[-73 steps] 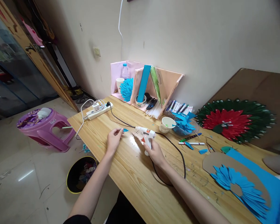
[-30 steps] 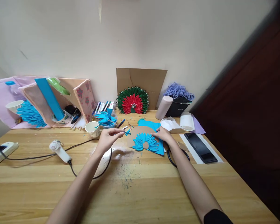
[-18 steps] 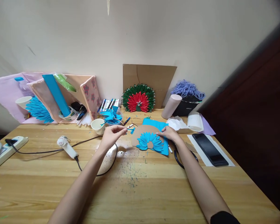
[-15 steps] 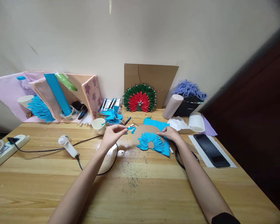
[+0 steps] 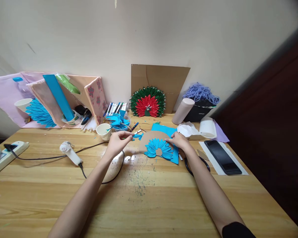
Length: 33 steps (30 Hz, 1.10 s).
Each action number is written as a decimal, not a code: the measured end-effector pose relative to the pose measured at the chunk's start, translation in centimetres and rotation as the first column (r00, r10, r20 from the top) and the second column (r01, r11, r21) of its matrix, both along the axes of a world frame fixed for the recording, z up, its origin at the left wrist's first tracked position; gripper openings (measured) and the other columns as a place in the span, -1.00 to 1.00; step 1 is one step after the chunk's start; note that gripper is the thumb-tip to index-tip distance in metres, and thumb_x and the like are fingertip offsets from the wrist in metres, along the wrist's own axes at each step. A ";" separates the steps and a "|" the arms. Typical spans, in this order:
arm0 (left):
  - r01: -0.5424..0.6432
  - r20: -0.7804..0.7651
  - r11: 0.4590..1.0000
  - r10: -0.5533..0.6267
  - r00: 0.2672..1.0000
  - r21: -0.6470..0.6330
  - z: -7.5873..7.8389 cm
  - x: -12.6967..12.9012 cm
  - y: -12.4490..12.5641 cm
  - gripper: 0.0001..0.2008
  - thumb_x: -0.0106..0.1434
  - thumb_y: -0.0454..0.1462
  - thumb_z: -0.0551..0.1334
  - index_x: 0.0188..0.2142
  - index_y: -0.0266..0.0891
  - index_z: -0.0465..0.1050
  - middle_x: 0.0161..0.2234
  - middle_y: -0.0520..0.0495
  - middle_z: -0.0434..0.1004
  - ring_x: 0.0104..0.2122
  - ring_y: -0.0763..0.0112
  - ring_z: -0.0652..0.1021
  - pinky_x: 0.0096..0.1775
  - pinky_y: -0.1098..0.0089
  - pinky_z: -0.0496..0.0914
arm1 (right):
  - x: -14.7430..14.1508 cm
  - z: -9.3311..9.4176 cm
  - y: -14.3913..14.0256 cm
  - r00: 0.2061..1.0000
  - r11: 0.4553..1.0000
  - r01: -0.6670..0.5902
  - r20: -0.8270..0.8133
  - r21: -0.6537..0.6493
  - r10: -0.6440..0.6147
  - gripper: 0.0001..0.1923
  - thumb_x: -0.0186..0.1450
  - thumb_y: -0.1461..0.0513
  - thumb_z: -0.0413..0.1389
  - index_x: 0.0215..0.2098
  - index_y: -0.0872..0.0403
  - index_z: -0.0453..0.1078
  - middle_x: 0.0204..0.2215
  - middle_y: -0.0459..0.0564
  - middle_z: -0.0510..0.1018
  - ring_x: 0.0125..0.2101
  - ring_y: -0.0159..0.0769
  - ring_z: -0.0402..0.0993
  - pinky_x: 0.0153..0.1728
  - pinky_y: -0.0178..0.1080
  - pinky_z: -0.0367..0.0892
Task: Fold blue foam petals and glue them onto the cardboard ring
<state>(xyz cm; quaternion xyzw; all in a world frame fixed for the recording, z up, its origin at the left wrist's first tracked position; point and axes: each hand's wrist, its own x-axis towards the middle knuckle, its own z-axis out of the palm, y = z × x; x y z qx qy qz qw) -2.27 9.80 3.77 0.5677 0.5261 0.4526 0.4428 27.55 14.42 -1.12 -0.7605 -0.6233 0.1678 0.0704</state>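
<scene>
My left hand (image 5: 118, 142) is closed in a pinch just left of a rounded piece of brown cardboard (image 5: 149, 136). Its fingertips are beside small blue strips (image 5: 139, 136) on the table; whatever they hold is too small to make out. Blue paper petals (image 5: 161, 145) fan out over the cardboard around a bare round centre. My right hand (image 5: 179, 140) grips the cardboard's right side, thumb and finger closed at the outer petals. Beneath lies a blue sheet (image 5: 161, 127), partly covered by the cardboard and my right hand.
Behind stands a red and green fan (image 5: 147, 104) against a cardboard panel (image 5: 161, 77). A paper cup (image 5: 103, 131) and a bowl of blue scraps (image 5: 119, 122) are left. A corded glue gun (image 5: 71, 152) lies farther left; a phone (image 5: 223, 157) is right.
The whole view has shifted slightly, with things now a little higher and farther left. Both hands keep nearly the same pose beside the cardboard.
</scene>
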 end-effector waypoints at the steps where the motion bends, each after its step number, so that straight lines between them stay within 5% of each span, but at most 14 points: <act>1: -0.006 0.005 1.000 0.006 1.000 0.009 0.0 -0.1 0.0 -0.78 -0.01 -0.22 0.31 -0.37 -0.32 0.57 -0.41 -0.14 0.61 -0.42 0.31 0.58 -0.33 0.39 0.46 | -0.1 -0.1 0.0 1.000 1.000 0.000 0.000 -0.001 0.000 -0.57 0.00 -0.05 0.20 -0.36 0.12 0.39 -0.32 0.12 0.55 -0.33 -0.15 0.46 -0.53 -0.32 0.11; 10: -0.036 -0.062 0.998 0.039 0.997 0.054 0.2 -1.3 0.4 -0.75 -0.01 -0.17 0.32 -0.37 -0.31 0.55 -0.45 -0.11 0.60 -0.45 0.33 0.56 -0.42 0.44 0.42 | -0.4 -0.3 0.0 0.998 0.998 -0.056 -0.029 -0.012 0.056 -0.63 0.09 -0.03 0.11 -0.66 0.08 0.33 -0.63 0.02 0.50 -0.51 -0.23 0.44 -0.58 -0.30 0.05; 19: 0.026 -0.028 0.999 -0.025 0.999 0.035 1.7 -1.6 -0.4 -0.70 0.01 -0.20 0.31 -0.28 -0.34 0.50 -0.36 -0.14 0.59 -0.39 0.34 0.56 -0.33 0.39 0.44 | -0.9 -1.4 0.4 0.997 0.997 -0.065 -0.036 0.034 0.066 -0.64 0.05 -0.03 0.15 -0.61 0.10 0.39 -0.63 0.01 0.47 -0.48 -0.21 0.42 -0.54 -0.31 0.08; 26: 0.080 -0.109 0.995 -0.087 0.990 -0.065 0.1 -1.8 0.2 -0.70 -0.02 -0.21 0.31 -0.29 -0.36 0.50 -0.40 -0.14 0.58 -0.42 0.32 0.56 -0.30 0.33 0.45 | -0.4 -1.5 0.6 0.992 0.997 -0.074 -0.107 -0.005 0.073 -0.63 0.12 0.00 0.10 -0.67 0.09 0.35 -0.68 -0.04 0.45 -0.58 -0.29 0.37 -0.60 -0.32 0.03; 33: 0.085 -0.064 0.980 -0.098 0.993 -0.180 -1.7 -1.0 0.7 -0.79 0.00 -0.30 0.29 -0.33 -0.37 0.49 -0.43 -0.12 0.55 -0.43 0.35 0.56 -0.31 0.35 0.43 | -0.7 -1.3 0.8 0.988 1.000 -0.019 -0.156 0.014 0.020 -0.72 0.11 0.05 0.13 -0.53 0.11 0.42 -0.53 0.01 0.54 -0.48 -0.28 0.42 -0.54 -0.35 0.10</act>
